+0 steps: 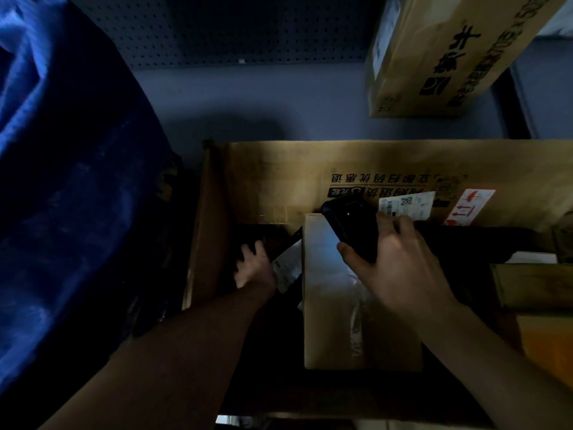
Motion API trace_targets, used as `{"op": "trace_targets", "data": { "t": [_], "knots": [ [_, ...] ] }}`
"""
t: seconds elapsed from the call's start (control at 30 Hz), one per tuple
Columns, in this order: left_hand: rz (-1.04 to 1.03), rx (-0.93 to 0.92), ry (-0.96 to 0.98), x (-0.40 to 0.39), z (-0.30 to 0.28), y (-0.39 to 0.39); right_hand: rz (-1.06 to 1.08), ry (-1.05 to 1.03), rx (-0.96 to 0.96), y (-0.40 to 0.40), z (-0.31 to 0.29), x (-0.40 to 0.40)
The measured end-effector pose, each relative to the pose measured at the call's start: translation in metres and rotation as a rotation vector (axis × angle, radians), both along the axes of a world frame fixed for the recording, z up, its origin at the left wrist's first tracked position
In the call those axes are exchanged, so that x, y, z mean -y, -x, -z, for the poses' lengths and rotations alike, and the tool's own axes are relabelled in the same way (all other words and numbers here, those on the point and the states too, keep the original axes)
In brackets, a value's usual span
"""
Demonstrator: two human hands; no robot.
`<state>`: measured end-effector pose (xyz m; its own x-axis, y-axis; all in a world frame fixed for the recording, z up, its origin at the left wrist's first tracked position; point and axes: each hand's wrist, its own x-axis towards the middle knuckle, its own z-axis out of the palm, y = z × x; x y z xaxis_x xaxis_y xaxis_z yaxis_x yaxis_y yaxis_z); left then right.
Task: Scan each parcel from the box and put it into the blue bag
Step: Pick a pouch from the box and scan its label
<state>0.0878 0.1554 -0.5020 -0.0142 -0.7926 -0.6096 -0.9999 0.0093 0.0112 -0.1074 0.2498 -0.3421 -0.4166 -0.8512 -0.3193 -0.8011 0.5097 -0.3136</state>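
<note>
A large open cardboard box [279, 178] fills the middle of the head view. Inside it lies a tan carton parcel [328, 305] with a pale label on top. My right hand [400, 259] grips a black handheld scanner [350, 225] just above the carton's far end. My left hand [255, 265] reaches down into the dark left part of the box and grips the edge of a dark flat parcel with a white label [288, 268]. The blue bag [62, 181] hangs at the left, right beside the box.
A tall printed carton [434, 57] stands at the back right on the grey floor [248, 100], before a pegboard wall [217, 29]. More cardboard boxes [533, 283] crowd the right edge. Labels [406, 204] are stuck on the big box's far inner wall.
</note>
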Motion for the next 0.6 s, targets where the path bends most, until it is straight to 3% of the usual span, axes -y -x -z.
{"op": "trace_targets", "data": {
  "t": [0.6],
  "knots": [
    [0.095,0.094,0.044,-0.009,-0.002,-0.014,-0.001,-0.016,-0.013,0.001,-0.013,0.002]
  ]
}}
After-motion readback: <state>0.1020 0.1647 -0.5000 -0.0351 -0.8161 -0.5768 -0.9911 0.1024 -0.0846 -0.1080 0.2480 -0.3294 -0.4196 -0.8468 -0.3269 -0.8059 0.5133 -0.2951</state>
